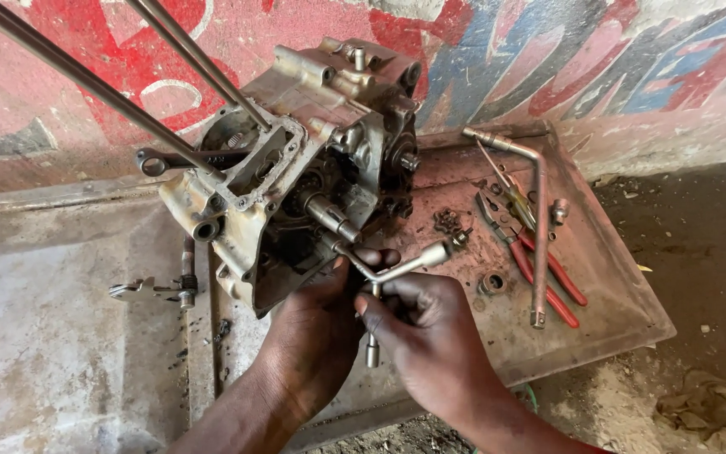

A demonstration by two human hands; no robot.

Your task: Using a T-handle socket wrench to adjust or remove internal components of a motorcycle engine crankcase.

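Nearest the viewer, two bare forearms reach up from the bottom edge. The right hand (430,336) is clenched around the downward arm of a silver three-way socket wrench (384,277), its thumb pressed against the wrench's centre. The left hand (317,332) lies just beside it, fingers curled up under the lower edge of a grimy engine casing (296,168); whether it grips the casing or only steadies it cannot be told. One arm of the wrench runs into the casing's underside, and another points right, ending in a socket.

All this sits on a shallow, rust-stained metal tray (615,319), which rests on the dirt ground at the foot of a painted wall. Inside the tray, to the right of the hands, lie red-handled pliers (548,269), a long L-shaped socket wrench (538,227), a small gear (447,220) and a round ring-like part (492,283), with a few loose bits near them.

To the left, on a pale worn slab, lies a small metal bracket part (157,290).

Farther back, the casing stands tilted, open face towards the viewer, a ring spanner (178,160) poking out at its left. Two long steel rods (128,97) rise from it towards the top left corner.
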